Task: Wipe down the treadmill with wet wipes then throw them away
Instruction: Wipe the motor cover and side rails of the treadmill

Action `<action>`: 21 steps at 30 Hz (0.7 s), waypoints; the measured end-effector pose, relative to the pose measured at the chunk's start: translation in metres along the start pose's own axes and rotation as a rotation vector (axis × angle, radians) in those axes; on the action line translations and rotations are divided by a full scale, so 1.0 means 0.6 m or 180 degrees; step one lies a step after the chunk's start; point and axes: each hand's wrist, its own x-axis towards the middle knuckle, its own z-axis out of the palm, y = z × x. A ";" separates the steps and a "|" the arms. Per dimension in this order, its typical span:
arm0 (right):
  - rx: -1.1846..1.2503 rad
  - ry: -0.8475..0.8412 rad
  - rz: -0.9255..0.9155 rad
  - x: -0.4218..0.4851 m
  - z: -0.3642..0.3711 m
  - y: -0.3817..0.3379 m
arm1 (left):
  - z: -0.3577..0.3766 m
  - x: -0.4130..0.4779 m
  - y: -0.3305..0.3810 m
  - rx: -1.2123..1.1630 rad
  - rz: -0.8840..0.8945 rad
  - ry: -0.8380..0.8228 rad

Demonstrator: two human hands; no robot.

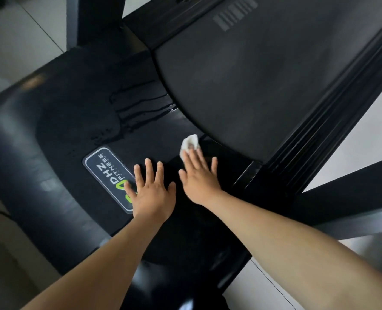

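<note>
**Hands flat on the black treadmill (62, 121), white crumpled wet wipe (189, 144) under the right fingertips**

Two bare forearms reach in from the near edge. The left hand (151, 193) lies palm-down on the treadmill's glossy motor hood, fingers straight and fanned apart. Its little-finger side covers the near end of a dark rounded logo plate with a pale rim and green-and-white lettering (106, 173). Just beside it, the right hand (199, 180) is likewise flat with straight fingers (thumb toward the left hand). Its fingertips press the wipe against the hood, close to the hood's far edge where a curved seam meets the belt. Beyond the left hand, wet streaks (141, 108) glisten in parallel bands on the hood. Farther still lies the matte dark grey running belt (263, 74), flanked on the right by a ribbed black side rail (333, 121). Pale floor tiles (18, 36) show past the treadmill's far-left corner.
</note>
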 end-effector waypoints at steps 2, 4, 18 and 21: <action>-0.0132 -0.0150 -0.0349 0.004 -0.006 -0.002 | -0.004 0.001 0.002 -0.0020 -0.0007 -0.0032; -0.0194 -0.0172 -0.0309 0.010 -0.013 0.012 | -0.007 0.002 0.003 -0.0017 0.0004 -0.0049; -0.0052 -0.0130 -0.0393 -0.092 0.043 0.018 | -0.025 0.000 -0.008 -0.0224 0.0063 -0.0140; -0.0323 -0.0279 -0.0742 -0.082 0.038 0.013 | -0.033 0.000 -0.009 -0.0190 0.0068 -0.0214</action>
